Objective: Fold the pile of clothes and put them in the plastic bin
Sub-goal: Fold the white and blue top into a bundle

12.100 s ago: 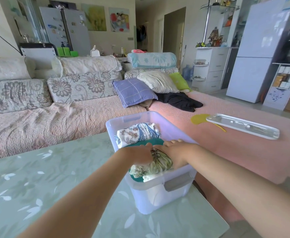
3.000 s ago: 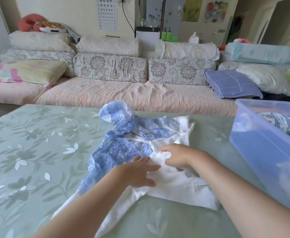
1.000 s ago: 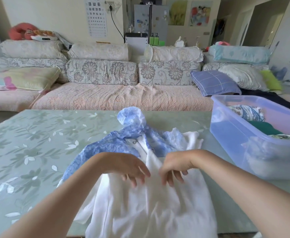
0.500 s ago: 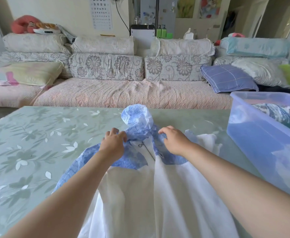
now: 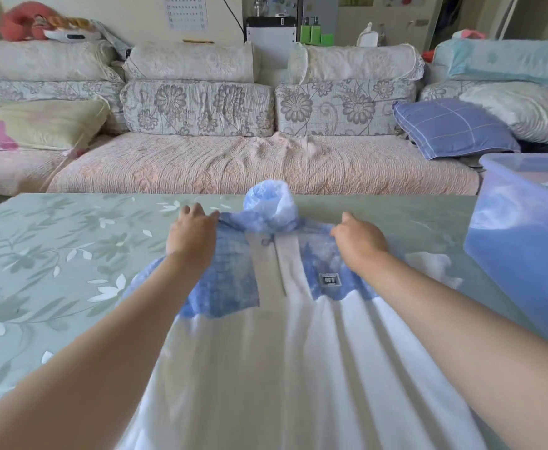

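Observation:
A hooded top (image 5: 285,336), blue-patterned at the shoulders and hood and white below, lies front-up on the green floral table (image 5: 55,271). Its hood bunches up at the far edge and its white body runs toward me. My left hand (image 5: 190,233) grips the left shoulder of the top. My right hand (image 5: 358,243) grips the right shoulder. The translucent plastic bin (image 5: 522,241) stands at the table's right side, with folded patterned cloth just visible inside.
Beyond the table's far edge runs a long sofa (image 5: 249,160) with floral cushions, a purple checked pillow (image 5: 454,126) at the right and a yellow-pink pillow (image 5: 39,125) at the left. Bare table surface stretches to the left of the top.
Both hands have slid apart from near the collar out to the shoulders, and the top now lies wider and flatter. The view has tilted down and closer.

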`<control>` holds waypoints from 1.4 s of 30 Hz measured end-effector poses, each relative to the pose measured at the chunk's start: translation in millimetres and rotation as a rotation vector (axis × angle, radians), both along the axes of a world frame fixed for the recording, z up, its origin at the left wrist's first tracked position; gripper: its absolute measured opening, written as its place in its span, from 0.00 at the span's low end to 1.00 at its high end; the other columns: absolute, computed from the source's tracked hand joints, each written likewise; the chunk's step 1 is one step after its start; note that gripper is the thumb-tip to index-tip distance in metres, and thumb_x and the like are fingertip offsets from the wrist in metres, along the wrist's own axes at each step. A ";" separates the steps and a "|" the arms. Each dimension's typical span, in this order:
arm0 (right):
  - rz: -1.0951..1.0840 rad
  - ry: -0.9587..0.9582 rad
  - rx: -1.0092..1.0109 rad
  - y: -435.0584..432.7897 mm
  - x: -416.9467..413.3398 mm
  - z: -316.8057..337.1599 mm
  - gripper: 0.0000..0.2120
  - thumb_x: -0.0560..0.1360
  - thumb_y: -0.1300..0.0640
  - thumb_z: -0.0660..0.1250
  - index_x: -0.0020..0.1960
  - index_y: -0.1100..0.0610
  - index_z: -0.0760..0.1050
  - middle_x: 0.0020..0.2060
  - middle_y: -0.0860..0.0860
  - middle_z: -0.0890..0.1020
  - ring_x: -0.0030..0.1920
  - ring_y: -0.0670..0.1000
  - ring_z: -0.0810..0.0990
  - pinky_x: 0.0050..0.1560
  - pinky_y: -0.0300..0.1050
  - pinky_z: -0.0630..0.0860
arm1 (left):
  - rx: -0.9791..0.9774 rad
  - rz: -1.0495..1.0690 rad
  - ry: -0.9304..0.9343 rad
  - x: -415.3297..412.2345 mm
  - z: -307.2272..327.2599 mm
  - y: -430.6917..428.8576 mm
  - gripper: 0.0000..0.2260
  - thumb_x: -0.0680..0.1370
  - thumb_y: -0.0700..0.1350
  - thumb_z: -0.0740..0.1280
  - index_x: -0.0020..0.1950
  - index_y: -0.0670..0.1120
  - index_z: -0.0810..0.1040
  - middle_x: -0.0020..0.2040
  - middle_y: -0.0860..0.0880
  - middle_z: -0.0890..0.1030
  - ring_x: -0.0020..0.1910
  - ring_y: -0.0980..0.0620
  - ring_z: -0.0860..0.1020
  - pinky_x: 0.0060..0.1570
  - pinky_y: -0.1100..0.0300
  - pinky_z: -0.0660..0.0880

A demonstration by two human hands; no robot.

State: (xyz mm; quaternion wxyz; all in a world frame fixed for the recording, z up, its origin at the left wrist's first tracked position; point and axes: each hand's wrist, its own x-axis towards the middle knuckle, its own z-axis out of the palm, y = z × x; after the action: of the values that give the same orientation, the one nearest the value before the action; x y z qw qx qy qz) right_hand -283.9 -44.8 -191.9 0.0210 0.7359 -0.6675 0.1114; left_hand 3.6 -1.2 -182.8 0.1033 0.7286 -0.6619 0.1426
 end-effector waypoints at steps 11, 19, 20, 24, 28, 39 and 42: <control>0.255 0.240 -0.265 1.1 10.3 -28.4 0.23 0.70 0.61 0.63 0.65 0.51 0.74 0.63 0.55 0.73 0.60 0.60 0.73 0.58 0.53 0.69 | 0.444 0.229 0.106 8.9 -19.9 -6.5 0.26 0.76 0.47 0.62 0.72 0.43 0.62 0.68 0.39 0.69 0.67 0.38 0.68 0.61 0.48 0.71; 0.440 0.044 0.255 23.8 54.1 -25.6 0.30 0.81 0.39 0.56 0.80 0.42 0.52 0.81 0.53 0.47 0.80 0.54 0.51 0.77 0.52 0.52 | 0.128 0.255 0.011 24.8 2.6 6.3 0.17 0.76 0.36 0.64 0.65 0.41 0.69 0.63 0.40 0.71 0.59 0.40 0.76 0.49 0.51 0.75; 0.438 0.057 0.273 23.2 54.3 -26.3 0.31 0.81 0.38 0.55 0.81 0.42 0.51 0.81 0.53 0.46 0.80 0.54 0.49 0.78 0.52 0.51 | 0.071 0.280 -0.025 29.1 5.8 5.8 0.20 0.75 0.36 0.66 0.66 0.42 0.67 0.63 0.41 0.70 0.60 0.40 0.74 0.51 0.51 0.75; 0.445 0.060 0.312 38.6 79.9 -23.7 0.30 0.81 0.38 0.54 0.80 0.41 0.52 0.81 0.52 0.48 0.80 0.52 0.49 0.79 0.53 0.50 | 0.044 0.231 -0.194 57.7 6.1 24.1 0.25 0.73 0.38 0.66 0.69 0.47 0.65 0.63 0.43 0.69 0.63 0.42 0.67 0.60 0.52 0.66; 0.484 -0.149 0.285 33.1 72.7 -28.7 0.21 0.82 0.51 0.56 0.75 0.49 0.68 0.75 0.53 0.66 0.75 0.54 0.64 0.74 0.47 0.60 | 0.109 -0.088 0.027 15.6 -2.1 13.7 0.20 0.75 0.37 0.61 0.65 0.51 0.76 0.63 0.45 0.72 0.63 0.44 0.69 0.60 0.52 0.67; 0.092 0.347 0.094 9.4 -27.3 -19.6 0.32 0.80 0.44 0.61 0.80 0.43 0.51 0.75 0.58 0.61 0.75 0.60 0.61 0.69 0.59 0.61 | 0.599 -0.209 -0.013 -95.3 -46.4 13.4 0.31 0.74 0.68 0.43 0.77 0.65 0.46 0.80 0.52 0.40 0.76 0.32 0.39 0.68 0.30 0.44; 0.112 0.285 0.131 9.3 -48.1 -19.7 0.27 0.81 0.41 0.56 0.79 0.38 0.53 0.67 0.58 0.72 0.67 0.61 0.71 0.67 0.56 0.64 | 0.604 -0.221 -0.035 -99.2 -43.3 13.2 0.30 0.76 0.69 0.45 0.77 0.66 0.43 0.80 0.51 0.38 0.76 0.34 0.37 0.70 0.31 0.43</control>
State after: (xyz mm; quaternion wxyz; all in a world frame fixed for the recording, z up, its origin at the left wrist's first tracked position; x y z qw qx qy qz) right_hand -332.0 -35.5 -211.6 0.0610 0.7802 -0.6215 -0.0369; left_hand -95.6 12.0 -226.0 -0.1141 0.6473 -0.7513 -0.0598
